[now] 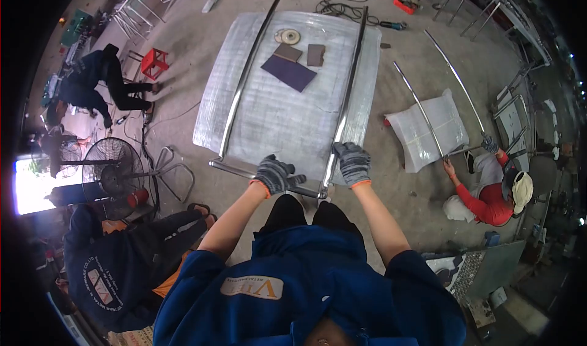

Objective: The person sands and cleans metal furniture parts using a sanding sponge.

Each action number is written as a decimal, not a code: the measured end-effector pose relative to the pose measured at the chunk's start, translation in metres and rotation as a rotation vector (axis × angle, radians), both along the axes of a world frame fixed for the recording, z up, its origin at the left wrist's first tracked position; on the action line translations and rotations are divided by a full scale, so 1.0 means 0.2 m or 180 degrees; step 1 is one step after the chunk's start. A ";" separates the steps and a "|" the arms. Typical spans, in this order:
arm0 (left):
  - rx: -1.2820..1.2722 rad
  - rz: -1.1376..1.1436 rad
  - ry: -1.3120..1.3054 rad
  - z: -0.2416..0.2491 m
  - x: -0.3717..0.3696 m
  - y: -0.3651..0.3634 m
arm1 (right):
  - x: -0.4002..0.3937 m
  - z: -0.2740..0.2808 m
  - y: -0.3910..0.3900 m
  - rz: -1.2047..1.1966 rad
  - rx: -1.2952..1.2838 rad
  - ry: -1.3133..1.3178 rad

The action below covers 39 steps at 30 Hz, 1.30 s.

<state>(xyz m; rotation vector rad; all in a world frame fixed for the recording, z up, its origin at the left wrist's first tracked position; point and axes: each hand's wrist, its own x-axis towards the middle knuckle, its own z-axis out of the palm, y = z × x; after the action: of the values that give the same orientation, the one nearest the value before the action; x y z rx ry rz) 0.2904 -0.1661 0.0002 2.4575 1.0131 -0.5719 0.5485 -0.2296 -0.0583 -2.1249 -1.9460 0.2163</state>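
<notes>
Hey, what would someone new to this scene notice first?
Most likely the shiny metal frame in the centre, over a pale plastic-wrapped surface, with the gloved left hand at its near end and the gloved right hand on its right side. Next, perhaps, the purple sheet between its sides, then the red stool at upper left.

We reach forward, forearms (pixel 235 219) bare, our gloved left hand (pixel 275 173) and right hand (pixel 353 162) backs up, apart.
</notes>
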 end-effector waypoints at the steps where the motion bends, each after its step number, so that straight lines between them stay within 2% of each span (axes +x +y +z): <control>1: 0.0014 0.0037 -0.0035 0.01 -0.05 0.03 | -0.05 -0.07 -0.04 0.0125 -0.0210 -0.0006; 3: -0.0021 0.0063 -0.0095 -0.02 -0.13 0.06 | -0.15 -0.12 -0.17 0.0275 -0.0425 0.0056; 4: 0.0017 0.0024 -0.0243 -0.06 -0.16 0.07 | -0.19 -0.10 -0.21 0.0290 -0.0465 -0.0254; 6: -0.0015 0.0000 -0.0402 -0.14 -0.22 0.02 | -0.19 -0.09 -0.17 -0.0142 -0.1127 0.0451; 8: 0.0096 0.0114 -0.0612 -0.10 -0.21 0.02 | -0.12 0.03 0.05 -0.0021 -0.1184 0.0284; 10: -0.0031 0.0231 -0.0596 -0.02 -0.19 0.05 | 0.10 -0.17 0.34 -0.0099 -0.0321 -0.0265; 12: -0.0125 0.0175 -0.0484 -0.02 -0.18 0.06 | 0.27 -0.04 0.65 0.0086 0.0218 -0.0176; 14: -0.0081 0.0148 -0.0718 -0.08 -0.20 0.04 | 0.37 -0.01 0.90 -0.0336 -0.0802 -0.0047; 15: -0.0127 0.0157 -0.0723 -0.06 -0.20 0.05 | 0.35 -0.05 0.87 -0.0549 -0.0806 -0.0007; 16: -0.0165 0.0158 -0.0741 -0.05 -0.20 0.05 | 0.27 0.01 0.73 -0.0613 -0.1195 0.0058; 17: -0.0135 0.0071 -0.0775 -0.05 -0.20 0.06 | 0.15 0.01 0.50 -0.0124 -0.1103 -0.0410; 19: -0.0204 0.0106 -0.0820 -0.05 -0.19 0.08 | -0.04 -0.05 0.10 0.0180 -0.0870 -0.0084; 20: -0.0282 0.0139 -0.0798 -0.04 -0.20 0.07 | -0.17 0.06 -0.04 0.0100 -0.0694 0.0308; 22: -0.0285 0.0183 -0.1028 -0.05 -0.20 0.06 | -0.22 0.09 -0.12 0.0082 -0.0918 0.0153; 23: -0.0261 0.0188 -0.1025 -0.06 -0.20 0.06 | -0.19 0.10 -0.08 0.0055 -0.0727 0.0110; 24: -0.0228 0.0195 -0.1011 -0.06 -0.20 0.06 | -0.15 0.08 0.01 0.0034 -0.0528 0.0079; 25: -0.0243 0.0217 -0.1011 -0.06 -0.20 0.06 | -0.05 0.00 0.13 -0.0032 -0.0747 0.0358; 26: -0.0223 0.0343 -0.1246 -0.06 -0.20 0.05 | 0.04 -0.02 0.28 -0.0068 -0.0157 0.0423; 29: -0.0189 0.0268 -0.1667 -0.11 -0.21 0.05 | 0.32 0.06 0.82 -0.0112 -0.0759 -0.0053; 30: -0.0262 0.0112 -0.1618 -0.10 -0.21 0.06 | 0.44 -0.02 0.98 -0.0280 -0.0659 -0.0143; 32: -0.0262 0.0226 -0.1563 0.07 -0.13 0.15 | 0.62 -0.01 1.33 -0.0461 -0.0817 -0.0313; 34: -0.0017 0.0437 -0.1328 -0.01 -0.15 0.12 | 0.87 -0.08 1.66 -0.0337 -0.0670 -0.0112; 36: 0.0008 0.0459 -0.1296 0.00 -0.15 0.13 | 0.99 0.05 2.01 -0.0575 -0.0950 0.0113; 38: -0.0210 0.0629 -0.1124 -0.01 -0.14 0.13 | 1.24 -0.08 2.35 -0.0174 -0.0470 -0.0201; 39: -0.0190 0.0519 -0.1082 -0.01 -0.14 0.13 | 1.34 -0.10 2.54 -0.0327 -0.0567 -0.0303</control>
<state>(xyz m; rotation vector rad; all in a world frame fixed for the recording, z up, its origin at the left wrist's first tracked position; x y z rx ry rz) 0.2619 -0.1393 -0.0021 2.2887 1.0241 -0.1226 0.8167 0.2776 -0.0784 -2.3827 -1.9266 0.2837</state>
